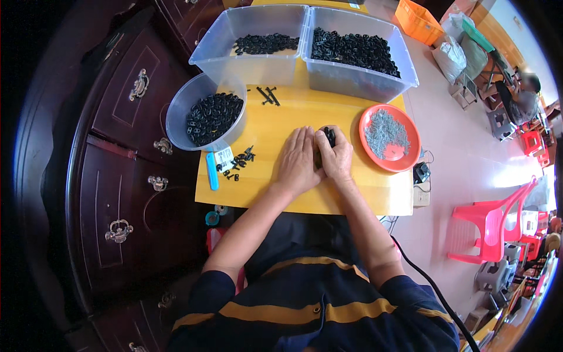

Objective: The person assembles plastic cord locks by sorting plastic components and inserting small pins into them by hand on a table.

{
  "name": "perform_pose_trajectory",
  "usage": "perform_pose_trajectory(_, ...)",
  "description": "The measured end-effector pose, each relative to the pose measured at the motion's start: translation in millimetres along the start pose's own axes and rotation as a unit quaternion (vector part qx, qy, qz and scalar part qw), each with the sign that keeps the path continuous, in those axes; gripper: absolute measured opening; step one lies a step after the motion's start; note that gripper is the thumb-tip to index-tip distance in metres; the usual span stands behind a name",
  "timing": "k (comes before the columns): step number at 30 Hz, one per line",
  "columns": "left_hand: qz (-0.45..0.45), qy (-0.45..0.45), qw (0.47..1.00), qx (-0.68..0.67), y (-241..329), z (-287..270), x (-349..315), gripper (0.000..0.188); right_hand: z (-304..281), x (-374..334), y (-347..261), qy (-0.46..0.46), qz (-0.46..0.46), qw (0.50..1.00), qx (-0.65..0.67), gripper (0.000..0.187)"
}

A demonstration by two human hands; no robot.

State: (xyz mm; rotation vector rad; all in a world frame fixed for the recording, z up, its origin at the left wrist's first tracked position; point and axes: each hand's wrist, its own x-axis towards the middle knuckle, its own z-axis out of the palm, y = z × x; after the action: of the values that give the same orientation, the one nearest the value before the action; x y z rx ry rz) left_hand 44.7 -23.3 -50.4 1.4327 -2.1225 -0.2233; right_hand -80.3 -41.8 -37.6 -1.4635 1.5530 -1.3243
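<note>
Left hand (297,159): nearly flat, fingers straight and together; palm contents hidden. Right hand (337,157): beside it, touching, curled around small black pieces (329,136), hard and glossy, above the smooth yellow tabletop (375,199). Right: round orange-red plastic dish (396,158), thin silvery metal pins (384,132). Far left: translucent round tub (176,120), black oval links (213,119).

Small, shiny black hard pieces (329,136), or maybe one bumpy piece, sat in the right hand (335,154), with the left hand (298,154) pressed close beside it. A black bit peeked out at the top, between thumb and fingers. Another dark bit showed lower down, between the hands. Skin hid the rest, just over the smooth yellow surface (264,120).
</note>
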Motion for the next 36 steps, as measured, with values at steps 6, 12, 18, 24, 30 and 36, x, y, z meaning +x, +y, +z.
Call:
perform_pose_trajectory(6, 0.019, -0.012, 1.0, 0.015, -0.8, -3.5, -2.0, 0.091, -4.9, -10.5, 7.1, 0.022, -0.057, 0.998, 0.022, 0.025)
perform_pose_trajectory(12, 0.018, -0.002, 1.0, -0.011, 1.1, -4.1, -5.5, 0.092, -18.6, -24.8, 15.7, 0.021, -0.066, 0.998, 0.006, 0.031)
perform_pose_trajectory(18, 0.004, 0.007, 0.979, -0.201, -15.4, -21.1, -13.5, 0.086, -32.0, -40.3, 19.9, 0.029, -0.121, 0.991, -0.043, 0.048)
perform_pose_trajectory(24, 0.043, 0.003, 0.985, -0.166, -14.9, -17.4, -26.9, 0.077, -45.3, -55.2, 28.0, 0.037, -0.143, 0.987, -0.056, 0.055)
perform_pose_trajectory(30, 0.065, 0.07, 0.981, -0.172, -5.6, 7.8, -9.8, 0.06, -49.3, -52.5, 47.0, -0.003, -0.16, 0.987, -0.028, 0.055)
perform_pose_trajectory(36, 0.056, 0.12, 0.983, -0.128, -16.4, -6.3, -42.4, 0.047, -63.1, -72.9, 43.7, 0.016, -0.201, 0.971, -0.125, 0.047)
